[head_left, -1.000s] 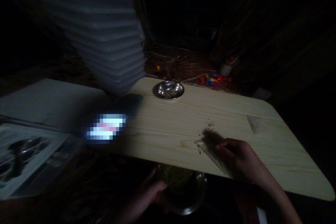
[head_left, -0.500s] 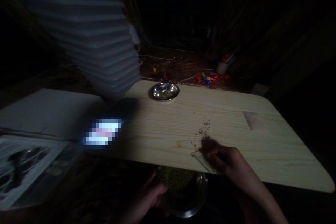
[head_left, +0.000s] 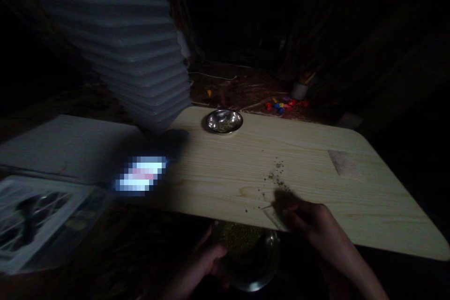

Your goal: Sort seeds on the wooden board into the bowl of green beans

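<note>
My left hand [head_left: 207,262] grips the left rim of a round metal bowl [head_left: 258,286], just below the table's near edge. Small green grains [head_left: 241,236], which look like mung beans, lie in this bowl. My right hand [head_left: 312,222] is closed at the table edge, up and to the right of the bowl. Its fingers pinch a thin, pale, flat piece [head_left: 274,217], maybe a card or plastic; the dimness hides its exact kind. Beyond those fingers, dark specks [head_left: 277,178] are scattered on the wooden table [head_left: 218,173].
A shallow steel bowl [head_left: 225,122] with some grains stands at the table's far edge. At left are a lit, blurred-out screen [head_left: 142,176] and a white rack [head_left: 38,215]. A pale square patch [head_left: 342,163] lies right. Colourful small pieces [head_left: 284,104] rest on the floor behind.
The whole view has shifted slightly and become darker. A dark speck now shows near the table edge, left of the flat piece. Both hands keep their holds.
</note>
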A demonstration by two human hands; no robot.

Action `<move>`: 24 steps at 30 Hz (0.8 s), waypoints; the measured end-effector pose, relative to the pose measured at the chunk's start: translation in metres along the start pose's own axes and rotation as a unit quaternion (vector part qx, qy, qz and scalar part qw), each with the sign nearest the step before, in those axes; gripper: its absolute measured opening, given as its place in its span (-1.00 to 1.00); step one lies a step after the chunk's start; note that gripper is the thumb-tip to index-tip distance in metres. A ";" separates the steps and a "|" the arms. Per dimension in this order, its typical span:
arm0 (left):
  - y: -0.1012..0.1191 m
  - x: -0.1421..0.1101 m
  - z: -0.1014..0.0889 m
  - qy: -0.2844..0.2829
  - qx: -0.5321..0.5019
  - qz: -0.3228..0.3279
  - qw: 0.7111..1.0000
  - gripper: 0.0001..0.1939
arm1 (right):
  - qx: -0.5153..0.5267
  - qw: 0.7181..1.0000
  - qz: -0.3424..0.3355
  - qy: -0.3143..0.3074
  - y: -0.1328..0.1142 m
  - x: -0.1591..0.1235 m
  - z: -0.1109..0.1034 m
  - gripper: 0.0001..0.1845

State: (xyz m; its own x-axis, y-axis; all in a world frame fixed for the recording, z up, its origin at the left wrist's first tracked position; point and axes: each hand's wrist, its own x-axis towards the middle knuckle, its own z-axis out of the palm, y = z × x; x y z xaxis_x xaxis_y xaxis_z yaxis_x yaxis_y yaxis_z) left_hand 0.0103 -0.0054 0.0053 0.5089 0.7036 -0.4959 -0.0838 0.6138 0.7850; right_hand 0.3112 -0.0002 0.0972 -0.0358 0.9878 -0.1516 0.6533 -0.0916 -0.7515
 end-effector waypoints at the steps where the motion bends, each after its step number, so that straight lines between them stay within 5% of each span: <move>1: -0.001 0.001 -0.001 0.005 0.005 -0.004 1.000 -0.29 | -0.002 1.000 0.001 0.007 0.000 0.002 -0.001 -0.76; 14: 0.011 -0.002 0.004 0.017 0.027 0.001 1.000 -0.34 | 0.009 1.000 -0.008 -0.011 -0.013 0.001 0.001 -0.74; 24: 0.008 -0.002 0.002 0.036 0.003 0.001 0.999 -0.34 | -0.004 1.000 -0.025 -0.001 -0.027 0.014 0.027 -0.76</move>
State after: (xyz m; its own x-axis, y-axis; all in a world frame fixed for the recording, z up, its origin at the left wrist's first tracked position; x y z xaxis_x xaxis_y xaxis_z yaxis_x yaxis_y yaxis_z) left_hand 0.0098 -0.0026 0.0136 0.4457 0.7290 -0.5195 -0.0790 0.6101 0.7884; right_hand 0.2727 0.0126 0.0983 -0.0699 0.9909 -0.1151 0.6563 -0.0412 -0.7533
